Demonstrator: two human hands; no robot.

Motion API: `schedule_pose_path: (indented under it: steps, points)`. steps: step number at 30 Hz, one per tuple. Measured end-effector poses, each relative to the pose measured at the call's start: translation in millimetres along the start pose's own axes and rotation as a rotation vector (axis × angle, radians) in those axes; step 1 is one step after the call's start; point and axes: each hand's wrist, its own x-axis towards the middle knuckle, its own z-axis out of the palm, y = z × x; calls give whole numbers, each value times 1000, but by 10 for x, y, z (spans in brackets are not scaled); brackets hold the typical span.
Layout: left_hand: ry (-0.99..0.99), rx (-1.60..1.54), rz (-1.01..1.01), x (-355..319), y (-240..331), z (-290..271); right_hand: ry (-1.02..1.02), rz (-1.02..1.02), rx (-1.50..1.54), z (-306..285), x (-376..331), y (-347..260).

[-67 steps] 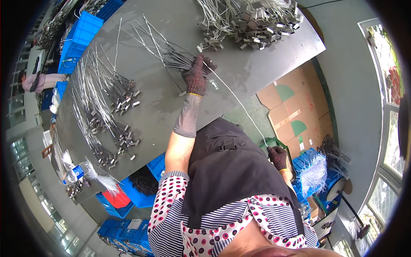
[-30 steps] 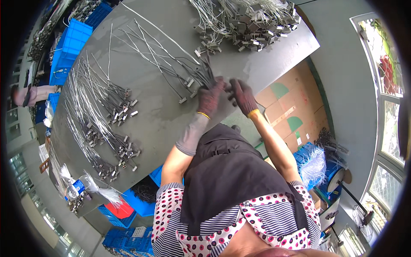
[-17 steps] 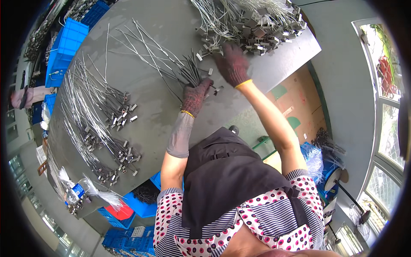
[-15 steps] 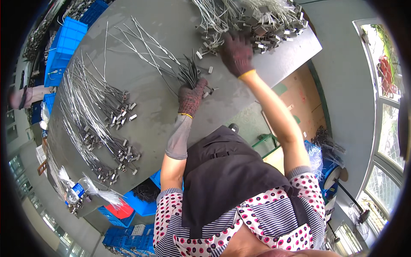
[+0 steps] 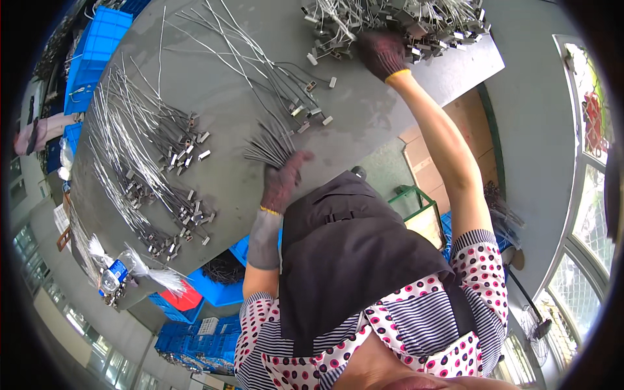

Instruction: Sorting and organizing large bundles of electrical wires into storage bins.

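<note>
My left hand (image 5: 283, 181), in a dark glove, grips the near ends of a bundle of thin metal wires (image 5: 260, 104) that fan out across the grey table (image 5: 227, 188). My right hand (image 5: 382, 54), also gloved, is stretched to the far right of the table and rests on a heap of wires with small metal end pieces (image 5: 396, 19). Its fingers are buried among those pieces, so whether it grips one is unclear.
Rows of finished wires with metal clips (image 5: 149, 169) cover the left part of the table. Blue plastic crates (image 5: 97, 52) stand beyond the left edge and more crates (image 5: 214, 286) sit below the near edge. Cardboard sheets (image 5: 429, 169) lie on the floor at right.
My right hand has left the bundle and reached away to the far heap of wires. My left hand has stayed near the table's front edge with the bundle.
</note>
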Motion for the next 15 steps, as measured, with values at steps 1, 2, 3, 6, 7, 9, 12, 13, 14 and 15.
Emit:
schedule_pose_path:
  steps: [1, 2, 3, 6, 7, 9, 12, 13, 14, 15]
  points:
    - [-139, 88, 27, -79, -118, -2, -29, -25, 109, -54, -54, -17]
    - [-144, 85, 33, -149, -160, 1, -144, 78, 78, -76, -114, -105]
    - [-305, 192, 12, -232, -204, -8, -197, 120, 299, -217, -244, -302]
    - [-538, 211, 95, -357, -70, -26, -258, 150, 587, -263, -611, -629]
    - [-605, 119, 190, -389, -15, -38, -302, 288, 667, -253, -692, -685]
    - [-647, 48, 90, -392, 4, -74, -253, 355, 819, -230, -733, -655]
    - [-674, -43, -21, -426, -10, -89, -195, 439, 1066, -268, -813, -483]
    - [-657, -68, -33, -437, -19, -88, -203, 422, 1044, -273, -861, -440]
    - [-658, -68, -30, -416, -75, -84, -212, 404, 1022, -289, -897, -411]
    - [-687, -113, 57, -368, -170, -69, -210, 399, 1021, -305, -923, -391]
